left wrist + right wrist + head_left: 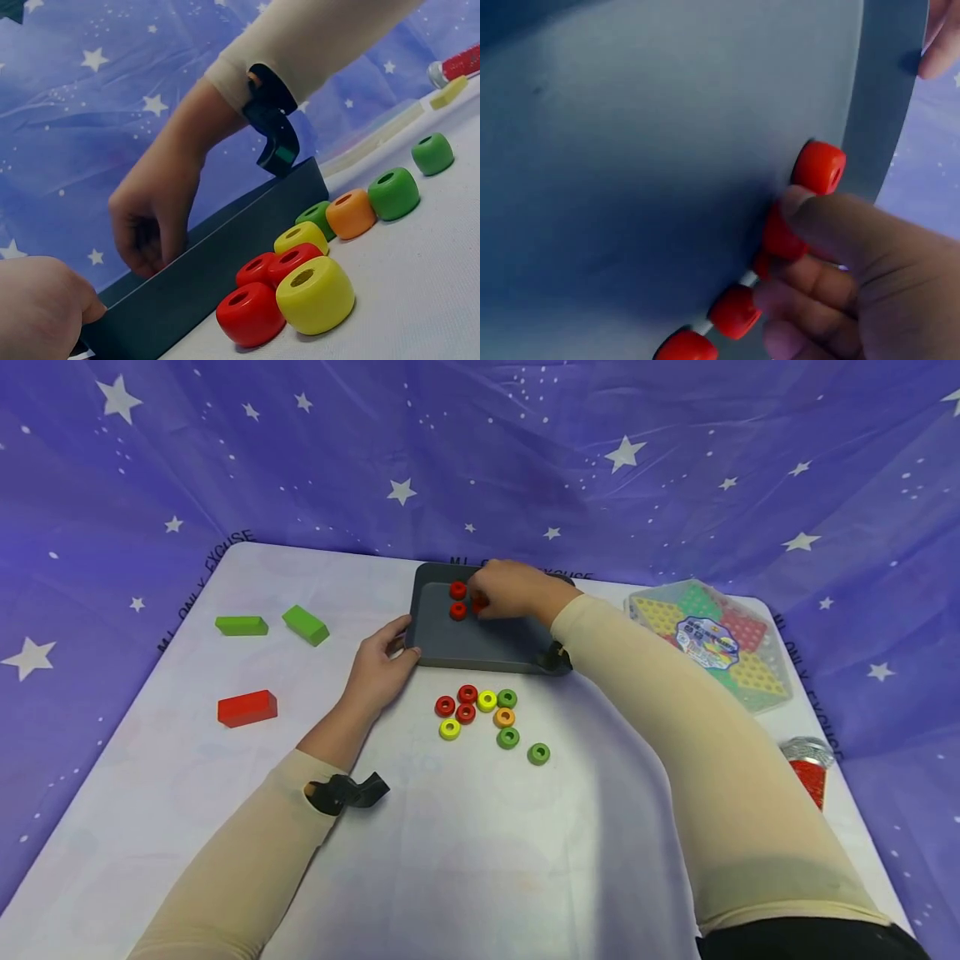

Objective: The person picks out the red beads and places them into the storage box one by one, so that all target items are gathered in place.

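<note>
My left hand [381, 670] grips the front left corner of a dark grey tray [487, 652], its thumb at the rim. Over the tray's far part, my right hand [513, 589] reaches down and pinches a red bead [782, 234] between thumb and fingers. Another red bead [821, 166] lies just beyond the thumb. More red beads stand in the tray, such as a red bead [457, 611] beside the fingers and a red bead [735, 310] below the fingertips in the right wrist view. The curled fingers partly hide the beads beneath them.
In front of the tray lie loose red beads [445, 707], yellow beads [450, 729], green beads [538, 754] and an orange bead [504, 717]. Left are green blocks [306, 625] and a red block [247, 708]. Right are a clear bead box [708, 643] and a red glittery container [810, 772].
</note>
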Available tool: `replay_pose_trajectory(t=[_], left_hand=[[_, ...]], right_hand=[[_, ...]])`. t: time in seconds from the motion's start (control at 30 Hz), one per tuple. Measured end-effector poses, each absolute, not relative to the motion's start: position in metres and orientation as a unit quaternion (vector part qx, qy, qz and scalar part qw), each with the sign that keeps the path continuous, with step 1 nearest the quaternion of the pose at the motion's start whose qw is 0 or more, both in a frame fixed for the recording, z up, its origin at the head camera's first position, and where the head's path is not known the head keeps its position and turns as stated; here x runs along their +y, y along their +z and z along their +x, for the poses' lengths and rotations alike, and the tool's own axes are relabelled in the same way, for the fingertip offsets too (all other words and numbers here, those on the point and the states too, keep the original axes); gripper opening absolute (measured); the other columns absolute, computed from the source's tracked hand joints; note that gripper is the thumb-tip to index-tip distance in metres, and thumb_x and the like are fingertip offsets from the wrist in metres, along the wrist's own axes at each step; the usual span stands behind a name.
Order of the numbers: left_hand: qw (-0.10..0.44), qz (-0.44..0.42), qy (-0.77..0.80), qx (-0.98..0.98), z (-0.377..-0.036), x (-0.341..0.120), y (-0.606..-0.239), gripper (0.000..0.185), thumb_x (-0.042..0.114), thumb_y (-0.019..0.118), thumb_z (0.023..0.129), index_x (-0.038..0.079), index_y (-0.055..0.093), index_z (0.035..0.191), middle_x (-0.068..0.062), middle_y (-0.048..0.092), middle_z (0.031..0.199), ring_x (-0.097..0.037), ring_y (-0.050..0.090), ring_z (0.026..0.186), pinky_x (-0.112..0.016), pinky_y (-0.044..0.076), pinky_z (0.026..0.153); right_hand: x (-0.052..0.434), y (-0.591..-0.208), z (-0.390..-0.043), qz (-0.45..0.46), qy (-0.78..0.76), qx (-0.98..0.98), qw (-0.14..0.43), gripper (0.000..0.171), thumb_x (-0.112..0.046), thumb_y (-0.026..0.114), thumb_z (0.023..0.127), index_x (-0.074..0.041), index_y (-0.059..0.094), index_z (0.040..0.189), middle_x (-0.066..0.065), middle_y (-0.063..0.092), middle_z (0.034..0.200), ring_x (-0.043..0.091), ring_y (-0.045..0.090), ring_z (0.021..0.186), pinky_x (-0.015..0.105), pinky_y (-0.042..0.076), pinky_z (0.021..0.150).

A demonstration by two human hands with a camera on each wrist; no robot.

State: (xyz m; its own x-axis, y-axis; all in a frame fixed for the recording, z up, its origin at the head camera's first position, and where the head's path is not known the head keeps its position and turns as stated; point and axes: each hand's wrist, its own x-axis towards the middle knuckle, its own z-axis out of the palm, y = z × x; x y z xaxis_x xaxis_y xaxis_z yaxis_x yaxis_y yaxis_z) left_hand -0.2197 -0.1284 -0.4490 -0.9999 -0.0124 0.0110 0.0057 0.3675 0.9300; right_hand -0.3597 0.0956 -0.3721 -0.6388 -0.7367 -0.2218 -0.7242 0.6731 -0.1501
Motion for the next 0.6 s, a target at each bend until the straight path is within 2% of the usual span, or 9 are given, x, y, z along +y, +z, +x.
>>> replay_pose_trajectory(t=[0.13, 0.37, 0.47, 0.6], left_hand=[[0.011, 0.001, -0.565, -0.825, -0.220, -0.128, -0.450, 0.056, 0.012, 0.062, 0.098, 0.012, 0.048, 0.152, -0.009, 0.050, 0.153, -0.026, 0.050, 0.138, -0.044, 0.037, 0.118], [0.007, 0.002, -0.573, -0.820, -0.219, -0.128, -0.448, 0.056, 0.010, 0.062, 0.097, 0.011, 0.048, 0.151, -0.009, 0.050, 0.153, -0.026, 0.051, 0.138, -0.042, 0.038, 0.118], [0.006, 0.001, -0.575, -0.818, -0.219, -0.128, -0.450, 0.057, 0.010, 0.062, 0.097, 0.011, 0.048, 0.152, -0.009, 0.049, 0.154, -0.026, 0.051, 0.137, -0.042, 0.038, 0.117], [0.010, 0.000, -0.577, -0.817, -0.220, -0.129, -0.451, 0.057, 0.011, 0.063, 0.097, 0.010, 0.047, 0.152, -0.008, 0.049, 0.154, -0.026, 0.052, 0.137, -0.042, 0.039, 0.117]], right_hand=[[0.092, -0.372, -0.360, -0.403, -0.010, 0.905, 0.135, 0.016, -0.022, 0.075, 0.091, -0.008, 0.068, 0.093, 0.004, 0.052, 0.076, 0.021, 0.044, 0.068, 0.034, 0.036, 0.062], [0.096, -0.357, -0.349, -0.396, -0.018, 0.910, 0.122, 0.032, -0.029, 0.078, 0.090, -0.008, 0.072, 0.113, 0.003, 0.066, 0.091, 0.021, 0.056, 0.079, 0.036, 0.049, 0.072], [0.101, -0.344, -0.330, -0.408, -0.049, 0.906, 0.101, 0.032, -0.027, 0.077, 0.091, -0.007, 0.071, 0.114, 0.004, 0.068, 0.092, 0.021, 0.059, 0.077, 0.037, 0.051, 0.071], [0.105, -0.337, -0.289, -0.445, -0.074, 0.888, 0.093, 0.033, -0.029, 0.077, 0.091, -0.009, 0.071, 0.117, 0.007, 0.072, 0.104, 0.022, 0.066, 0.088, 0.037, 0.055, 0.080]])
